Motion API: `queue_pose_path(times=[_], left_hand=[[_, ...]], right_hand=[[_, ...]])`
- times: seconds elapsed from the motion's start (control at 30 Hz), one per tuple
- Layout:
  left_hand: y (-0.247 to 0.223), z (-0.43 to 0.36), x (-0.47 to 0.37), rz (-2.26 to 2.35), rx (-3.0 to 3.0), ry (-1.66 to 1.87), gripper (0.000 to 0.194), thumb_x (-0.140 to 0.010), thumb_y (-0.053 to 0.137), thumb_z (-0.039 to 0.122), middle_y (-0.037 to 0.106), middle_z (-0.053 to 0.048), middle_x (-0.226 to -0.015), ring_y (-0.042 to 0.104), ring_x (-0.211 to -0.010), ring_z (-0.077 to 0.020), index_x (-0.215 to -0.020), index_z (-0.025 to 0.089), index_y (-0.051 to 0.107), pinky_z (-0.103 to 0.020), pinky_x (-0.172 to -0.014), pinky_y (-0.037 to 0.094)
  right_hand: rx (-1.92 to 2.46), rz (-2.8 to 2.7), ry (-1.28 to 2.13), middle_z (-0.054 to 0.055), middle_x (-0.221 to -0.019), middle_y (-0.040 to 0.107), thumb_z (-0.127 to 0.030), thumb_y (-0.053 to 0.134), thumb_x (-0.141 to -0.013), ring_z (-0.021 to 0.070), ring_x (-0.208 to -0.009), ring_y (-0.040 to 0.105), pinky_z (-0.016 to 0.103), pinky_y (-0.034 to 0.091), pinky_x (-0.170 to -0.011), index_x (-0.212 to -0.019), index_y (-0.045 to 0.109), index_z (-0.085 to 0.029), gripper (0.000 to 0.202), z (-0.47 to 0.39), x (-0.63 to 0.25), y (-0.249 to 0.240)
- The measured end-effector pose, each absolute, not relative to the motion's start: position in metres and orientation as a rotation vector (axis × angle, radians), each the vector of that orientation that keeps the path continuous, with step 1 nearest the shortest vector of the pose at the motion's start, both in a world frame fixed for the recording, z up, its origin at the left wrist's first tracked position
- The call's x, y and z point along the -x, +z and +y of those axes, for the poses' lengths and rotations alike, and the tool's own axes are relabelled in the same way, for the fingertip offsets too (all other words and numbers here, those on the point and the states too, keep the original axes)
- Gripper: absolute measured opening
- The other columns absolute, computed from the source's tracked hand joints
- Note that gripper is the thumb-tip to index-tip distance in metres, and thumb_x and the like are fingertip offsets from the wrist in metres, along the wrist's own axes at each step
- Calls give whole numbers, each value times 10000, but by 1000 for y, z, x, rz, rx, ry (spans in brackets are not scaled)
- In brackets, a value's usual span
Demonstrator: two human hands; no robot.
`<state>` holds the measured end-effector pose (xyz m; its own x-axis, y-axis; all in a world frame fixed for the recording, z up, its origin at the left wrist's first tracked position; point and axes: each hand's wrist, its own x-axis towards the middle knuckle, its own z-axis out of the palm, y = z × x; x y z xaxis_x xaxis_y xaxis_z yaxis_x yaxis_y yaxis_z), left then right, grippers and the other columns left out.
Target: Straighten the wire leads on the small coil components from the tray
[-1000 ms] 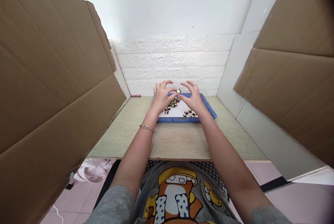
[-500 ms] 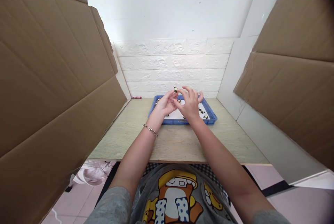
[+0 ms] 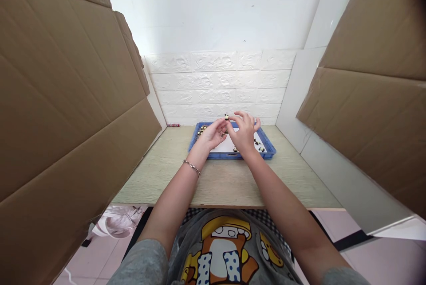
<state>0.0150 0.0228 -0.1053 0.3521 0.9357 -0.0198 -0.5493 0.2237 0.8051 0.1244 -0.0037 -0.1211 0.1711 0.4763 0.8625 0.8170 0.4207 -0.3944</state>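
Observation:
A small black-and-pale-yellow part (image 3: 226, 117), perhaps a wound coil, is held up above the blue tray (image 3: 219, 155). My left hand (image 3: 213, 134) grips it between thumb and fingertips, palm turned inward. From the other side, my right hand (image 3: 244, 134) pinches at the same part with thumb and index finger, its other fingers raised and spread. The fingers partly cover the part, so its details are too small to read. Similar parts lie on the white sheet (image 3: 226, 145) in the tray, with some at the left (image 3: 201, 130) and some at the right (image 3: 261, 149).
The tray sits on a light wooden table (image 3: 229, 183) against a white brick-pattern wall (image 3: 216, 82). Cardboard panels stand on the left (image 3: 66, 90) and right (image 3: 369, 107). A red pen-like stick (image 3: 173, 125) lies at the table's back left.
The held part has shifted slightly right and down and looks turned. My right thumb and index finger have come closer together at it. The left hand has barely moved.

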Motion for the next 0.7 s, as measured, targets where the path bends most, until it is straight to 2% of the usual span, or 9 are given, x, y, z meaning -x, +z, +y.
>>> queue_pose_path(times=[0.13,0.27,0.4,0.5,0.57,0.7], left_hand=[[-103,21,-15,642,-855,1122,105,-717,626,270,618,23,-639,526,-573,-60,-677,174,612,-207,-603,394],[-105,22,-17,750,-959,1157,120,-683,646,298,630,11,-684,524,-589,-68,-715,184,623,-211,-613,404],[-116,31,-17,927,-1111,1259,278,-691,615,423,657,-37,-881,564,-744,-129,-824,179,629,-255,-669,425],[-120,41,-12,1034,-1275,1400,342,-747,550,436,614,-64,-1096,532,-1001,-179,-951,168,611,-289,-837,403],[-119,45,-6,1048,-1425,1440,372,-756,550,429,580,-76,-1173,482,-1110,-196,-1002,156,607,-293,-929,357],[-112,45,7,989,-1759,1338,403,-675,656,419,582,-66,-1161,489,-1117,-224,-1003,185,648,-320,-962,348]], right_hand=[[1210,-1471,-356,24,-1097,604,-318,507,-799,229,-1067,490,530,112,-1012,-847,640,-283,146,-3,-126,-122],[1212,-1451,-243,19,-1112,591,-297,515,-789,220,-1103,458,513,54,-1038,-797,642,-271,129,-3,-125,-120],[1243,-1378,21,23,-1123,579,-273,537,-743,224,-1134,427,503,34,-1050,-722,641,-242,111,1,-126,-118],[1287,-1307,192,56,-1106,586,-300,556,-710,262,-1114,448,524,138,-1023,-672,648,-206,137,8,-130,-119],[1287,-1274,346,65,-1071,605,-312,576,-700,267,-1076,487,496,245,-993,-657,653,-183,156,14,-133,-121],[1192,-1269,650,37,-941,640,-312,588,-772,182,-939,577,389,431,-875,-786,635,-136,182,23,-139,-126]])
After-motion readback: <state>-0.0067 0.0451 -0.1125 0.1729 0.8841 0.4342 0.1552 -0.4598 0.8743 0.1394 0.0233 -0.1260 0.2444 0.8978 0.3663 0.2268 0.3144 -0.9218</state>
